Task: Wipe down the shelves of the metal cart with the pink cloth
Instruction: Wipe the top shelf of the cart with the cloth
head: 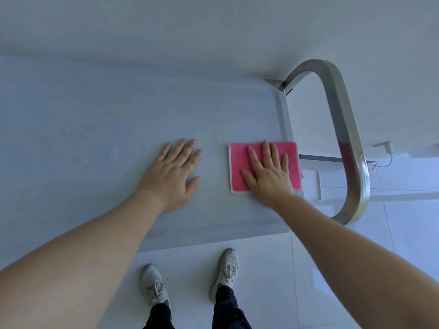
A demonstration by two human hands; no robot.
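Bare forearms fill the lower corners of the head view, reaching up and inward over the top shelf of the metal cart. Below them, two grey sneakers stand on pale floor tiles, with dark trouser legs cut off by the bottom edge.

Left hand lies flat on the bare shelf, fingers straight and slightly spread, its grip released and holding nothing. Right hand presses palm-down on the pink cloth, fingers straight, grip likewise released rather than curled. That cloth lies flat near the shelf's right end, its far right corner at the raised rim, and the hand covers its lower right part.

Just beyond the rim, the cart's curved steel handle loops around (a pink reflection shows on it). Through the loop, part of a lower level is visible but hard to make out. A white wall runs behind; a small plug and cord sit at the far right.
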